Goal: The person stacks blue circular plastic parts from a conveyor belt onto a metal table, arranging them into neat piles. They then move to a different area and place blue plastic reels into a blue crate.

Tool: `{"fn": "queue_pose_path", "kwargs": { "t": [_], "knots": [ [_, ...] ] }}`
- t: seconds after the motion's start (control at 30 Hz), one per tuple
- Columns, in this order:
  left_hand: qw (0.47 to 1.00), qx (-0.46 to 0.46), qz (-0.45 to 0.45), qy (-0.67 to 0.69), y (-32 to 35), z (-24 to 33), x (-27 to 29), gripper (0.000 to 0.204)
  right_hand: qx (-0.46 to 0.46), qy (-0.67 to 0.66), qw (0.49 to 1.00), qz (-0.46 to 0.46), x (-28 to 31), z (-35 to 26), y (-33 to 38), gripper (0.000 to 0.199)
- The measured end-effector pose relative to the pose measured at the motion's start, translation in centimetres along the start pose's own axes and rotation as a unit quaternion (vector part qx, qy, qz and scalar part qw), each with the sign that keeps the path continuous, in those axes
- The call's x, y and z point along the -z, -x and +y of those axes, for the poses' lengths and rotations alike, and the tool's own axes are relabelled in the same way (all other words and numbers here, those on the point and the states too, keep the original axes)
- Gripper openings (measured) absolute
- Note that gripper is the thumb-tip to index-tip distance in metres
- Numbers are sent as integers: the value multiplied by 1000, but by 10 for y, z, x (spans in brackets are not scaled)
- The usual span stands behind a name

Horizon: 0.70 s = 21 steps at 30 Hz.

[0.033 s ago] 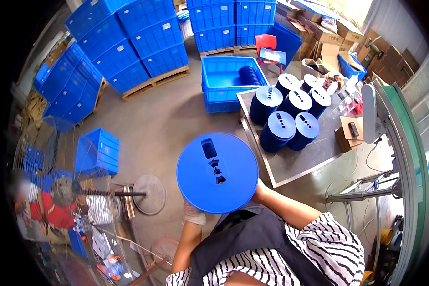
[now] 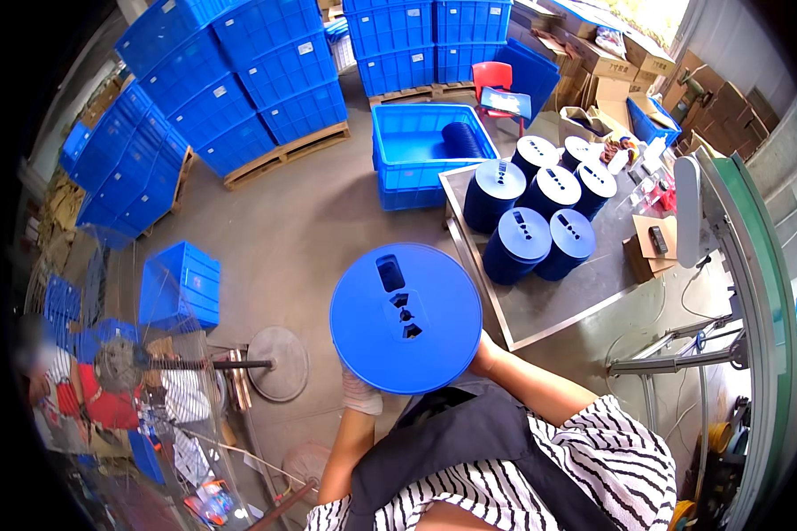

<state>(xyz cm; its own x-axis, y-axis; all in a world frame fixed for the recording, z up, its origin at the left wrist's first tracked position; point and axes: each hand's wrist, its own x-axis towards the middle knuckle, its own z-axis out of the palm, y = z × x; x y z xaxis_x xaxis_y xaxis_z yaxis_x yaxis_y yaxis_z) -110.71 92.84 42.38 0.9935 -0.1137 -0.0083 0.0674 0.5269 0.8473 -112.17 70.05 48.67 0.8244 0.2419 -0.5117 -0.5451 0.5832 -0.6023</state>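
I hold a round blue plastic disc (image 2: 406, 354) in front of my body, its flat face turned up. A rectangular slot and several smaller cut-outs run through its middle. My left hand (image 2: 360, 394), in a pale glove or wrap, grips the lower left edge. On the lower right edge is my right hand (image 2: 484, 356), which looks bare. Most fingers of both hands are hidden under the disc. Whether it is a single disc or the top of a stack cannot be made out.
To the right stands a metal table (image 2: 540, 314) with several stacks of like blue discs (image 2: 522, 234). Beyond is a blue crate (image 2: 421, 181) with dark discs inside. Blue crates (image 2: 266, 71) are piled on pallets. A fan (image 2: 119, 361) and another person (image 2: 66, 380) are at left.
The disc sits very slightly higher and further right in the picture. Both hands keep their hold on it.
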Motion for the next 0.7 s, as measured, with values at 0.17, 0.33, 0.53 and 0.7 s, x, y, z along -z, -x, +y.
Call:
{"fn": "queue_pose_path", "kwargs": {
  "t": [0.17,0.33,0.53,0.7],
  "knots": [
    [991,4,2,-134,-112,-5,-20,48,86,-8,996,-16,14,-57,-83,68],
    [997,74,-28,-12,-252,-8,-32,35,109,3,994,-7,45,-130,-206,67],
    [981,192,-6,37,-416,-75,-38,36,118,-3,993,27,75,-224,-304,64],
    [956,293,29,16,-538,-157,-38,37,32,-22,999,14,174,-270,-442,60]
  ]
}}
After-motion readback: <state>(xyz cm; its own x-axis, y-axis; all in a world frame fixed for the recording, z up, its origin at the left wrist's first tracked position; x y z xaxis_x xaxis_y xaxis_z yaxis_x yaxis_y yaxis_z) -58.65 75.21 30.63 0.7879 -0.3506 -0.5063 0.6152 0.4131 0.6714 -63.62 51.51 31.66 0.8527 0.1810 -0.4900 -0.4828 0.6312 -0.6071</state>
